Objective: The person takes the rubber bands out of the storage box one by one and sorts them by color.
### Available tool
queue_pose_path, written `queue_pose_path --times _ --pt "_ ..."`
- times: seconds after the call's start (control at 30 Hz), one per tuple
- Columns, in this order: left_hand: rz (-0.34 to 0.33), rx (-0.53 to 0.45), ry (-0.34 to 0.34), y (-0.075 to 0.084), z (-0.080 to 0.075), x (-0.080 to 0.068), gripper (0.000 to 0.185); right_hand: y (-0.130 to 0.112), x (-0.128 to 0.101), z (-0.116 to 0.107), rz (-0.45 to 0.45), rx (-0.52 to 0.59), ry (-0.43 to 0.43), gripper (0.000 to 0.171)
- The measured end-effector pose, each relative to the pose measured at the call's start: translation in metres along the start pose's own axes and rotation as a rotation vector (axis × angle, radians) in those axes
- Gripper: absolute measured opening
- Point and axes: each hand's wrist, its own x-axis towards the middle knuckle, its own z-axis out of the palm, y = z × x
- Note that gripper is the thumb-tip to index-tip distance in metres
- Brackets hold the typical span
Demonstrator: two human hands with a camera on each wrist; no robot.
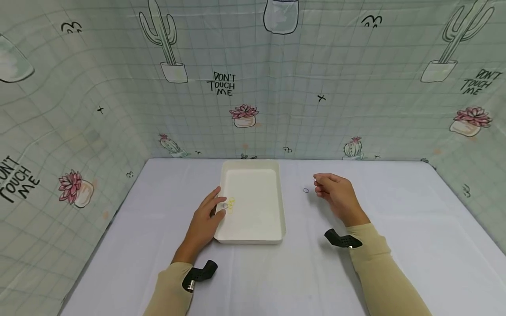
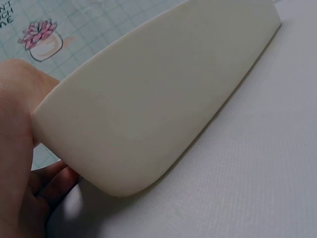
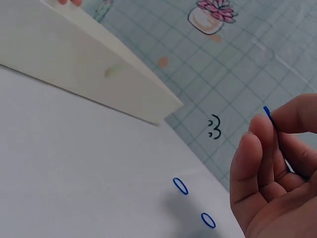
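A shallow white tray [image 1: 253, 164] lies flat on the white table. My left hand [image 1: 219, 203] grips its left rim, with the thumb over the edge next to several small yellow bands [image 1: 231, 205] inside. In the left wrist view the tray's outer wall [image 2: 158, 109] fills the frame and my left hand [image 2: 20, 148] sits at its near corner. To the right of the tray, my right hand [image 1: 317, 181] pinches a small blue band [image 3: 267, 113] between its fingertips, raised a little off the table. Two more blue bands [image 3: 181, 186] [image 3: 208, 220] lie on the table under that hand.
A cloth backdrop printed with cacti and flowers [image 1: 245, 87] encloses the table on three sides. The white table surface [image 1: 395, 245] stretches to the right and in front of the tray. One loose blue band [image 1: 305, 190] lies between the tray and my right hand.
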Motion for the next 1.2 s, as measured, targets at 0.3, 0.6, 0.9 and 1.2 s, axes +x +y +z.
queue_pose_path --times 0.3,0.6,0.9,1.2 --pt "-0.014 0.024 0.001 -0.002 0.000 -0.004 0.038 0.002 -0.001 -0.011 -0.075 0.016 0.076 0.031" --pt "0.003 0.012 0.001 0.001 -0.001 -0.004 0.038 0.002 0.000 -0.025 -0.070 -0.036 0.106 0.034" --pt "-0.014 0.011 0.001 0.001 0.002 -0.006 0.038 0.002 0.000 -0.042 0.000 -0.078 0.112 0.042" --pt "-0.008 0.016 0.002 0.004 0.001 -0.004 0.039 0.001 0.004 -0.058 0.029 -0.069 0.095 0.045"
